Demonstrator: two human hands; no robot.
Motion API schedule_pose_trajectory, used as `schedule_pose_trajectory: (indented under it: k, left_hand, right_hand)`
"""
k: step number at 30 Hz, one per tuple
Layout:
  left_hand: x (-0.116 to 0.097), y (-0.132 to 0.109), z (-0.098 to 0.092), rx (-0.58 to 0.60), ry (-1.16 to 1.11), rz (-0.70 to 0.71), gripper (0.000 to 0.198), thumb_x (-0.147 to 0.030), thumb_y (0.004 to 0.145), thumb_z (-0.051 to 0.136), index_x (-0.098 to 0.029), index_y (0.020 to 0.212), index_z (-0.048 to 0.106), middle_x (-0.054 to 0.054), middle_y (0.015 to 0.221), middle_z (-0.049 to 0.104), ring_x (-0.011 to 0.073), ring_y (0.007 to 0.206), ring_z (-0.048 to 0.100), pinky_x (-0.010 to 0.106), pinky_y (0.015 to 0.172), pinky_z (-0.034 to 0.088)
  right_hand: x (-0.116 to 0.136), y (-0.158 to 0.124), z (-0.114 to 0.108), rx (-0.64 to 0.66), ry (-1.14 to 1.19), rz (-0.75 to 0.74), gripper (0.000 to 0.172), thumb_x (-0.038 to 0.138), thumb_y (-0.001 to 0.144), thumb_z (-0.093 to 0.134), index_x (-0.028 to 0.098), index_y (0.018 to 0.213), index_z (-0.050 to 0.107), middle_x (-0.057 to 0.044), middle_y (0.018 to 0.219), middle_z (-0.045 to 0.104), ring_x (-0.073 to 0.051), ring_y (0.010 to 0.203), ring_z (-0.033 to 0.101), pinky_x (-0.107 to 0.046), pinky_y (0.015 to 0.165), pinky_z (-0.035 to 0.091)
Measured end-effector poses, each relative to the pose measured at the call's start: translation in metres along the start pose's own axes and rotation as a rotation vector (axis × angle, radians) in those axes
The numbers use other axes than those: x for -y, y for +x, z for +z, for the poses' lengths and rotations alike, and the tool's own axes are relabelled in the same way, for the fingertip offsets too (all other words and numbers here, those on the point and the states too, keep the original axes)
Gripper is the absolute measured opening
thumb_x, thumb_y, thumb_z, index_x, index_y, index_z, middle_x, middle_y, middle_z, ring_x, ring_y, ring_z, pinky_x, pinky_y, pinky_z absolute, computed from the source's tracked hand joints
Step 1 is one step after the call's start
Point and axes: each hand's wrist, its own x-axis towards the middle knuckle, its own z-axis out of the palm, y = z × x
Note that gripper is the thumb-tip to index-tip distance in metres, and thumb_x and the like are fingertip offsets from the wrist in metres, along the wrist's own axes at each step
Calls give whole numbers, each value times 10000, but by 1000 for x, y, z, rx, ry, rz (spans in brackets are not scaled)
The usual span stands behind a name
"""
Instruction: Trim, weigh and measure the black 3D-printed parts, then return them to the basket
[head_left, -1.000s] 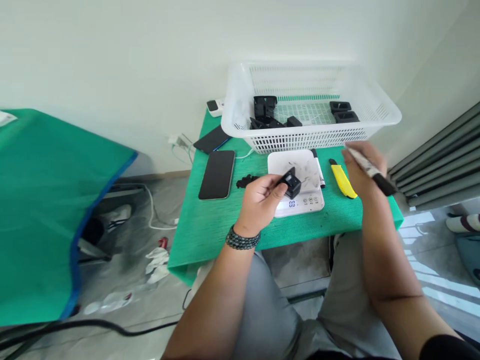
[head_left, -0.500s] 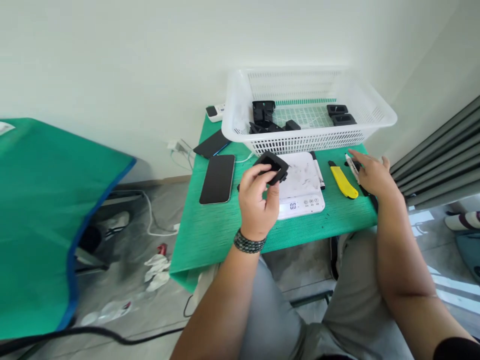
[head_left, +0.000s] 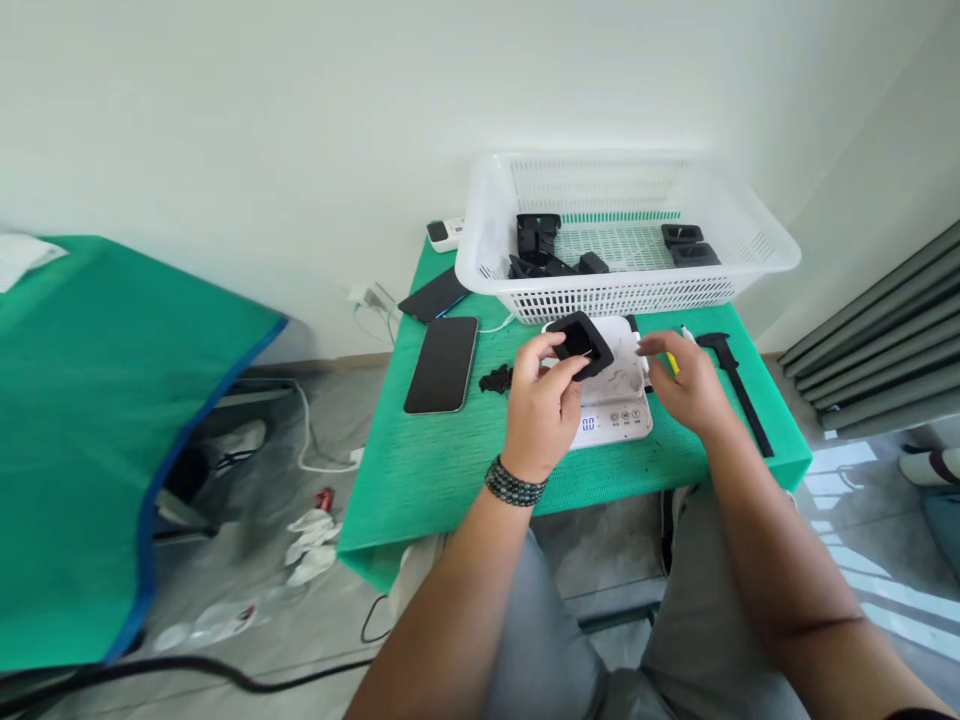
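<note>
My left hand [head_left: 541, 405] grips a black square plastic part [head_left: 580, 341] and holds it up over the white digital scale [head_left: 616, 412]. My right hand [head_left: 686, 385] hovers just right of the scale with its fingers loosely spread, holding nothing that I can see; it covers most of the yellow utility knife [head_left: 673, 362]. A black caliper [head_left: 736, 384] lies on the green mat [head_left: 450, 460] to the right of that hand.
A white mesh basket [head_left: 750, 262] with several black parts stands at the back of the small table. A black phone [head_left: 442, 363], a second dark device [head_left: 434, 294] and a small black piece [head_left: 496, 379] lie left of the scale. A green-covered table [head_left: 90, 420] stands to the left.
My right hand let go of the tool it held, leaving it on the mat at the right, and came back toward the scale. My left hand turned the black part and raised it.
</note>
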Motion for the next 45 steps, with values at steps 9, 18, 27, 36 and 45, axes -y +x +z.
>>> schedule_pose_trajectory:
  k: [9,18,27,36,45]
  left_hand:
    - [-9,-2,0,59,7,93,303,-26,948,537,-176,1145,712,150,1380,586,263,1200,631,428,922,634]
    - [-25,-3,1,17,-8,139,303,-54,959,590,-209,1214,642,142,1338,625,265,1216,654,444,983,631]
    - [-38,-3,4,68,-99,212,331,-66,972,588,-162,1288,605,176,1345,638,244,1178,695,401,997,640]
    - [-53,-9,-11,41,-235,201,215,-86,952,569,-156,1139,648,130,1137,735,202,952,722,337,838,610]
    - [-47,-11,-4,294,-262,182,158,-110,972,523,-182,1053,637,74,1123,782,202,859,707,351,741,550]
  right_hand:
    - [34,-6,23,-72,306,-63,303,398,994,639,221,1239,626,-92,1055,733,-232,936,693,-415,854,590]
    - [35,-11,24,48,400,139,767,447,853,787,214,1528,508,-123,1210,693,-208,866,684,-355,703,595]
    - [41,-5,-5,189,333,331,736,313,714,766,209,1424,605,-121,1258,716,-242,927,719,-371,736,597]
    - [16,159,-92,266,-182,53,648,174,703,742,246,1333,608,-86,1283,697,-269,1025,696,-399,840,592]
    - [-95,338,-46,636,-1057,298,694,108,685,834,161,1349,641,-171,1302,700,-342,1146,644,-399,873,518]
